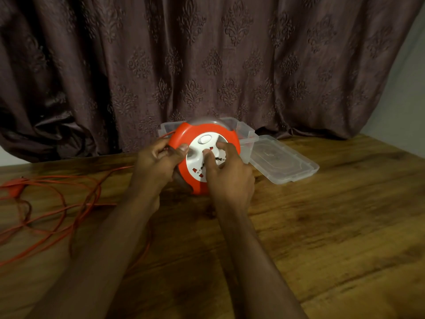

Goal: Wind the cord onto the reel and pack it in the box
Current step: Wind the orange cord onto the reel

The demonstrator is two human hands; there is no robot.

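The reel (202, 157) stands tilted on its edge, its round face turned toward the camera and slightly upward, its lower rim down near the table (322, 226). It sits at the middle of the view, just in front of the box (243, 134).

The reel is a round disc with an orange-red outer ring and a white centre plate. The plate carries a pale oval switch near the top and several socket holes with red inserts. A clear domed part shows at the upper back edge.

The cord (69, 203) is thin and orange-red. It runs off from the reel's left side and lies in loose, tangled loops on the left part of the table, most of it unwound. A thicker orange lump sits in the loops at the far left; it is too blurred to tell what it is.

The left hand (158, 162) grips the reel's left rim, fingers curled round the edge and the thumb laid across the front by the white plate. The right hand (227, 173) rests on the white centre plate, its fingers bent and its fingertips pressing on the socket area; whether they hook into anything I cannot tell.

The box is clear plastic and open. Its clear lid (282, 160) lies flat on the table just to the right of it. A dark patterned curtain (207, 61) hangs behind.
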